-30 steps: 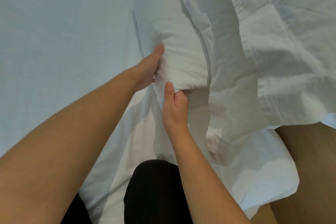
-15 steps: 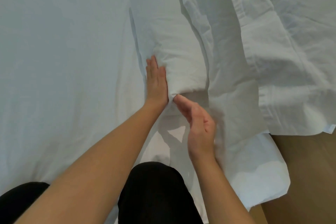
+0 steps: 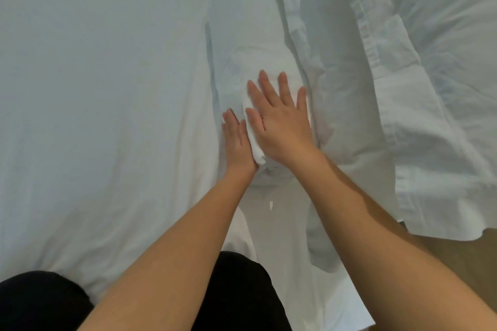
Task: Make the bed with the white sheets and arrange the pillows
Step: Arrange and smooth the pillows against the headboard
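Note:
A smooth white sheet (image 3: pixel 102 94) covers the mattress on the left. Along its right side runs a thick folded roll of white bedding (image 3: pixel 242 24). My right hand (image 3: pixel 282 121) lies flat on the near end of that roll, fingers spread and straight. My left hand (image 3: pixel 238 142) is flat too, fingers straight, pressed against the roll's left side where it meets the sheet. A rumpled white duvet (image 3: pixel 419 94) with a hemmed border lies bunched to the right.
The duvet's lower corner hangs over a wooden floor (image 3: pixel 443 255) at the right. My legs in black trousers (image 3: pixel 242 293) are at the bottom, against the bed edge. A loose sheet flap (image 3: pixel 333 303) drapes beside them.
My right hand went from a sideways touch at the roll's end to lying flat on top of it. My left hand stayed flat beside the roll. A second ago both hands gripped the fabric.

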